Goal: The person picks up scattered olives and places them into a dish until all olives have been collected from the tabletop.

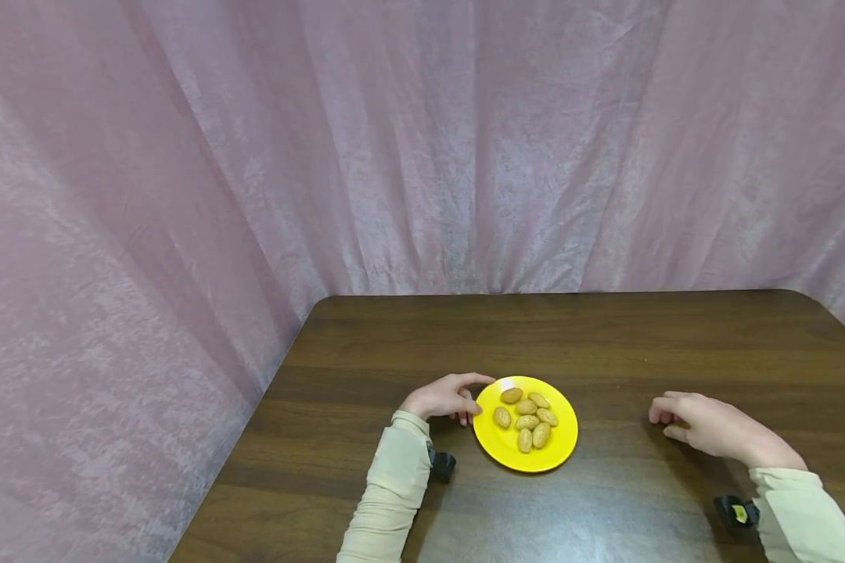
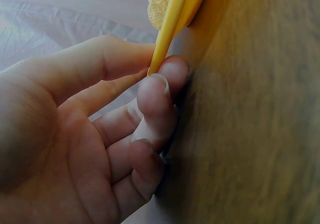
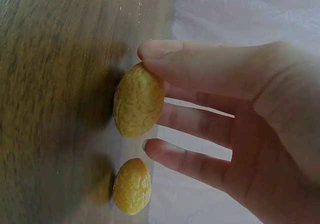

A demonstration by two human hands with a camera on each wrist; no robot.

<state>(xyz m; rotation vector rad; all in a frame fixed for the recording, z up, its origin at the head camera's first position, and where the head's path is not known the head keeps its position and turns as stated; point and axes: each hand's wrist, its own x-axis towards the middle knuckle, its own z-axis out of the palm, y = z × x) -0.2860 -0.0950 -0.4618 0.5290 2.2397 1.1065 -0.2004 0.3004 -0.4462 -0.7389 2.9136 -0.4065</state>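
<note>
A yellow plate (image 1: 493, 446) bearing several wrinkled, oval yellow-brown dates (image 1: 541, 435) lies on the table. My left hand (image 1: 445, 399) pinches its left rim, the thumb on the upper side and fingertips curled below, as the plate edge (image 2: 172, 21) shows in the left wrist view. Well to the right of the plate, my right hand (image 1: 707, 426) is low over the table. In the right wrist view, its thumb and fingers pinch a date (image 3: 139, 101). Another date (image 3: 132, 186) sits beside the little finger, apart from it. The head view hides both behind the hand.
The dark wooden table (image 1: 394, 336) has rounded far corners. A pink velvety curtain (image 1: 422, 156) hangs right behind its far edge and down its left side. Each wrist carries a small black camera, such as the left camera (image 1: 442, 466).
</note>
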